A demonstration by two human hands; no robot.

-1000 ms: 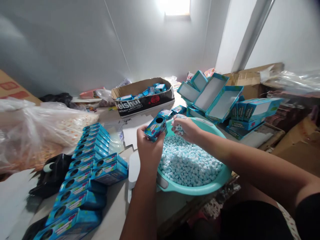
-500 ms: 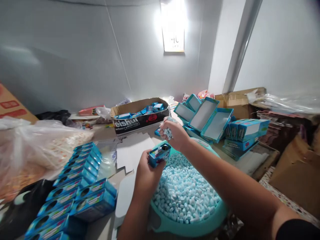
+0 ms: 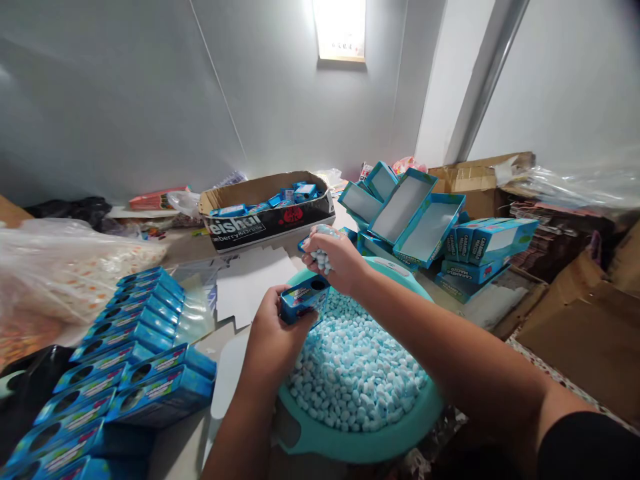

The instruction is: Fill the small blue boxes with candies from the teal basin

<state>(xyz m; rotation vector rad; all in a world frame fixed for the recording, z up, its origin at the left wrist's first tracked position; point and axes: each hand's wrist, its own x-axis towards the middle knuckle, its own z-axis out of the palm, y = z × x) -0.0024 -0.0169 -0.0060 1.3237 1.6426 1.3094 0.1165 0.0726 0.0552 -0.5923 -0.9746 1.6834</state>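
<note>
My left hand [image 3: 280,333] is closed around a small blue candy box [image 3: 303,298] with a round dark hole in its top face, tilted over the left rim of a tub. In my right hand [image 3: 340,257], just above and beyond that box, is a fistful of pale blue and white candies [image 3: 321,259], some of them showing between the fingers. The teal tub [image 3: 380,450] below both hands is heaped with the same kind of small oval candies [image 3: 357,373]. Rows of similar blue boxes [image 3: 163,397] with round holes stand on the table at the left.
A black-and-brown carton [image 3: 270,227] with small blue boxes in it stands at the back. Shallow teal trays [image 3: 405,207] are piled behind the tub, beside stacked packs [image 3: 505,240]. White card sheets [image 3: 255,280] lie left of centre. A clear plastic bag [image 3: 75,260] sits far left.
The view has tilted down and shifted slightly, so the surroundings sit higher or further left. Both hands still hold the box and the candies, with the right hand still close above the box.
</note>
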